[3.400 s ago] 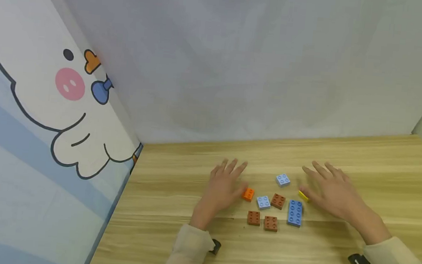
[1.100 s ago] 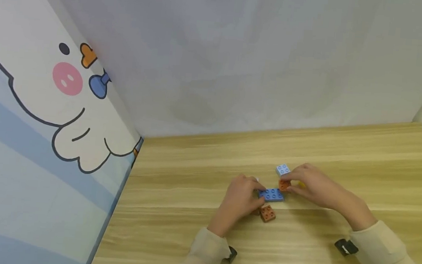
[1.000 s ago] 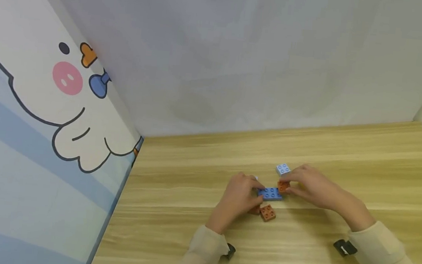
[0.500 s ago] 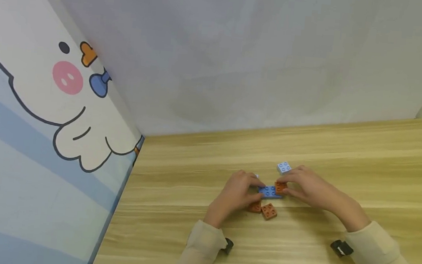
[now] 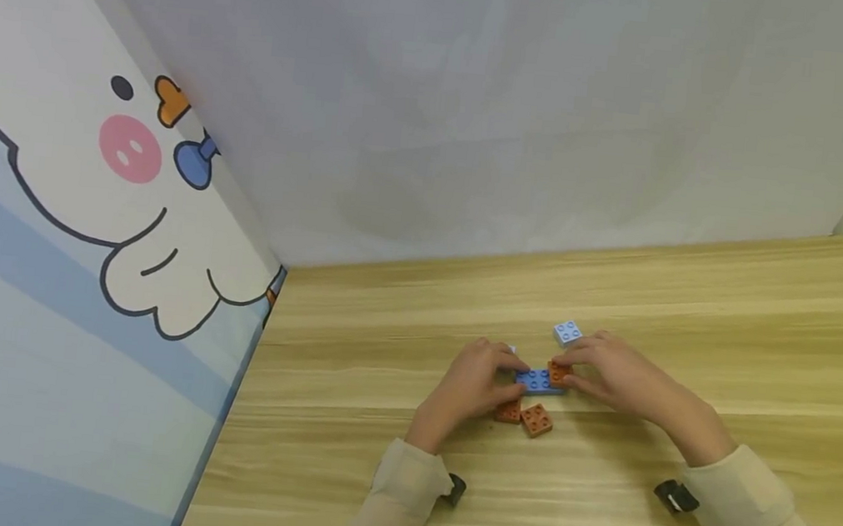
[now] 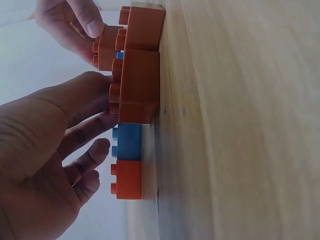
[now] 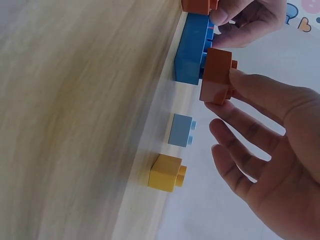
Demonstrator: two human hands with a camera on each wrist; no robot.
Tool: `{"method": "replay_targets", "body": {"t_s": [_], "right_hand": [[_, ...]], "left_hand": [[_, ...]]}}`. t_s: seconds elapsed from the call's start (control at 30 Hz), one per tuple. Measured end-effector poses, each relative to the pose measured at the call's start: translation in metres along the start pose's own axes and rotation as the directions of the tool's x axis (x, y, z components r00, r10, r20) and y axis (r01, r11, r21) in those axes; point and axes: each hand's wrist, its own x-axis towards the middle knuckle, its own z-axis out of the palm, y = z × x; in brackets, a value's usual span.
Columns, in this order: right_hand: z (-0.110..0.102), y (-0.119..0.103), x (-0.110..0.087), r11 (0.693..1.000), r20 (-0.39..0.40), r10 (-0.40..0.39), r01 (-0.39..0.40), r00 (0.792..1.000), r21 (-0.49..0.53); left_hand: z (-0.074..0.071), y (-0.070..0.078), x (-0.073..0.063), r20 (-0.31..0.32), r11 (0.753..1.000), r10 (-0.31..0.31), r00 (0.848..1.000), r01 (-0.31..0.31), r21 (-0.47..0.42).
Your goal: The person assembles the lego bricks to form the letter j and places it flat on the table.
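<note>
A long blue brick lies crosswise on the table, and my left hand holds its left end between thumb and fingers. My right hand pinches a brown brick over the blue brick's right end. In the right wrist view, that brown brick sits on the end studs of the blue brick and sticks out past it. Whether it is pressed fully down I cannot tell. Two more brown bricks lie just in front, one of them a loose brown brick turned askew.
A pale blue brick lies behind my right fingers. A yellow brick shows in the right wrist view. Beyond my left fingers are another light blue brick and an orange brick. A pale wall stands behind the table.
Both hands were spread beside the bricks. Since then the blue brick has been turned crosswise and moved left, and a brown brick picked up and brought left over its right end.
</note>
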Motion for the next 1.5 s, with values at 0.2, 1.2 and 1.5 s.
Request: {"method": "replay_targets", "body": {"t_s": [0.2, 1.2, 1.5], "right_hand": [[-0.003, -0.005, 0.001, 1.000, 0.003, 0.009, -0.009, 1.000, 0.008], [0.000, -0.015, 0.002, 0.998, 0.003, 0.057, -0.057, 0.998, 0.035], [0.001, -0.013, 0.000, 0.997, -0.014, 0.060, -0.059, 0.998, 0.058]], "left_hand": [[-0.001, 0.002, -0.002, -0.022, 1.000, -0.023, 1.000, 0.023, -0.005], [-0.003, 0.007, -0.008, -0.046, 0.998, -0.047, 0.998, 0.045, -0.039], [0.000, 0.004, -0.013, -0.100, 0.999, -0.001, 0.995, -0.004, -0.051]]}}
